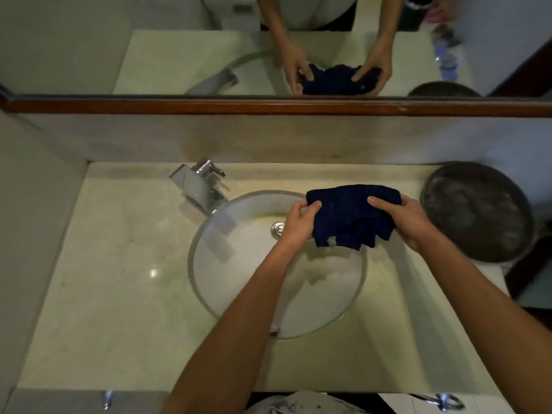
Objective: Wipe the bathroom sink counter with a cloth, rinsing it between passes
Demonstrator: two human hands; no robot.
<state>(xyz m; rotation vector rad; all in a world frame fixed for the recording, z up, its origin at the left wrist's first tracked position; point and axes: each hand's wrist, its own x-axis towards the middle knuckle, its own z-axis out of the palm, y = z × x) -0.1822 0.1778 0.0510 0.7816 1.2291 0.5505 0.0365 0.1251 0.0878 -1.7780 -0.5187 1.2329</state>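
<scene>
Bathroom, seemingly — basin [206, 294], faucet [198, 183] (mirror [179, 55] above).

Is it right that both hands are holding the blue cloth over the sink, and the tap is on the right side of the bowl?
Not quite. Both hands, left hand and right hand, hold the blue cloth over the sink, but the head view shows the tap on the left side.
</scene>
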